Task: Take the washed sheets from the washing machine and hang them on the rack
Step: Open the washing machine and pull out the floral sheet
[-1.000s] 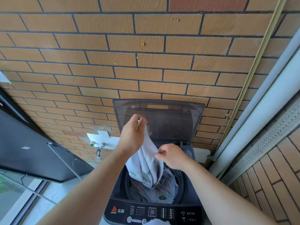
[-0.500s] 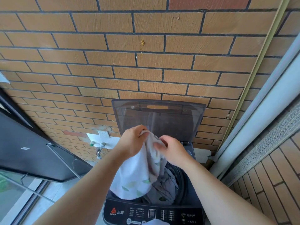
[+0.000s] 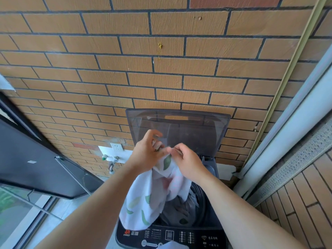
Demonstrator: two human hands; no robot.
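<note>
A dark top-loading washing machine (image 3: 206,236) stands below me against the brick wall, its tinted lid (image 3: 179,130) raised upright. A white sheet with green leaf prints (image 3: 143,200) hangs from both hands above the drum and drapes over the machine's front left edge. My left hand (image 3: 146,153) grips the bunched top of the sheet. My right hand (image 3: 186,160) pinches the cloth right beside it. More grey and white laundry (image 3: 181,211) lies in the drum. No rack is in view.
A dark open window panel (image 3: 36,164) juts in from the left at arm height. A wall socket (image 3: 116,146) and a tap (image 3: 111,163) sit left of the machine. A pale sliding-door frame (image 3: 287,126) runs diagonally on the right.
My left hand dropped from its raised pull and the right hand rose to meet it at the sheet's top. More of the sheet has come out and now drapes over the machine's front left.
</note>
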